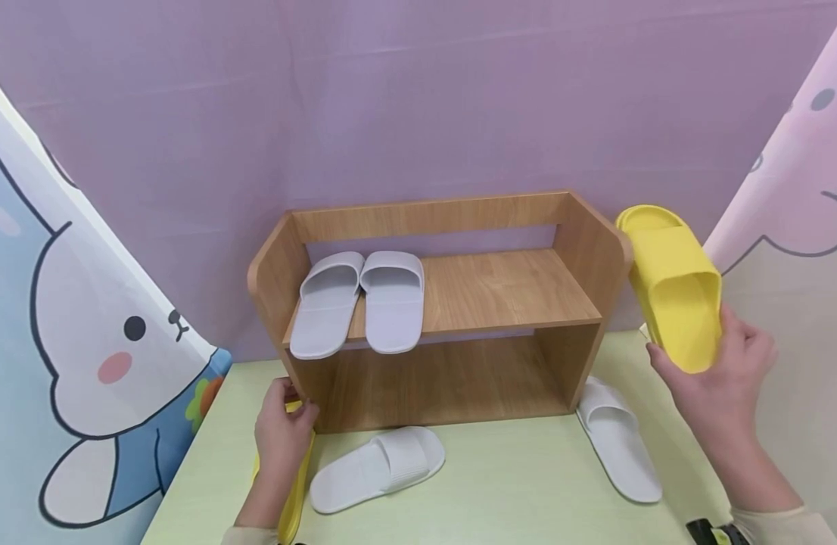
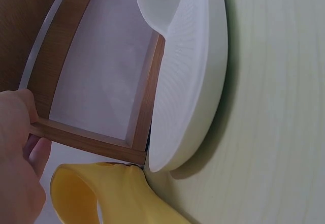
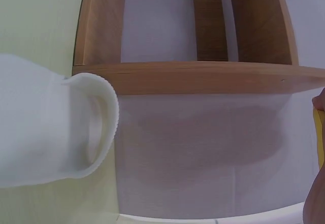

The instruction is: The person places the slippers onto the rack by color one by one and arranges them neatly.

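Note:
A small wooden shoe rack [image 1: 500, 291] with two levels stands at the middle of the table. My left hand [image 1: 285, 424] grips the front edge of its left side panel, fingers curled round the board in the left wrist view. Below that hand lies a yellow slipper [image 1: 296, 496], partly hidden by my forearm. To the right of the rack, my right hand [image 1: 725, 378] holds another yellow slipper [image 1: 684, 288] by its heel end, raised above the table with the toe pointing away. Two pale grey slippers [image 1: 393, 314] sit side by side on the upper shelf's left half.
A white slipper [image 1: 378, 469] lies slanted before the rack's left front. Another white slipper [image 1: 619, 439] rests by its right front corner. Behind hangs a purple cloth [image 1: 418, 98]; printed cloths flank the light green table [image 1: 500, 484].

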### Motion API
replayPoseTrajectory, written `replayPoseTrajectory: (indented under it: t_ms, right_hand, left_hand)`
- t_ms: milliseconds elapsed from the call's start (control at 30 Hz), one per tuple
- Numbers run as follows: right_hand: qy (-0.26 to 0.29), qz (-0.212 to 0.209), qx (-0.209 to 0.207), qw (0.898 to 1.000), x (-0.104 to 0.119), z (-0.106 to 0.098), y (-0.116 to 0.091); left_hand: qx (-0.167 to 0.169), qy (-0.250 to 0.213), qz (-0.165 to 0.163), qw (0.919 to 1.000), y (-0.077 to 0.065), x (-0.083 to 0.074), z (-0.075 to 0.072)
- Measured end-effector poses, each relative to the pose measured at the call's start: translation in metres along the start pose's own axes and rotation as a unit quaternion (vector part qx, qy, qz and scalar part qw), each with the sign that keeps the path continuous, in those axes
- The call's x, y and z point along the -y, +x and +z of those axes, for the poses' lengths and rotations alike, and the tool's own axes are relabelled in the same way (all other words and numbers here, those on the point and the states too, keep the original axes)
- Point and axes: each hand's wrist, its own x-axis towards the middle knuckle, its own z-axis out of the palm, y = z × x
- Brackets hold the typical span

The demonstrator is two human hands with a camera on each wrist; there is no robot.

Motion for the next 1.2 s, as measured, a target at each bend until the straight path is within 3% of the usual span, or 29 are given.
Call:
replayPoseTrajectory:
  t_ms: [367, 633, 967, 1200]
  right_hand:
    - [0.010, 0.018, -0.020, 1.000, 0.014, -0.003, 0.008]
    - [0.037, -0.001, -0.031, 0.999, 0.038, -0.007, 0.009]
    - [0.050, -0.002, -0.027, 0.998, 0.037, -0.006, 0.012]
    - [0.057, 0.003, -0.026, 0.998, 0.052, -0.006, 0.011]
  left_hand:
    - [0.001, 0.002, -0.001, 1.0000, 0.000, 0.000, 0.000]
    - [0.003, -0.003, -0.004, 1.0000, 0.000, -0.002, -0.001]
    - [-0.001, 0.000, -0.004, 1.0000, 0.000, -0.001, -0.001]
    - [0.003, -0.001, -0.006, 1.0000, 0.000, -0.001, 0.000]
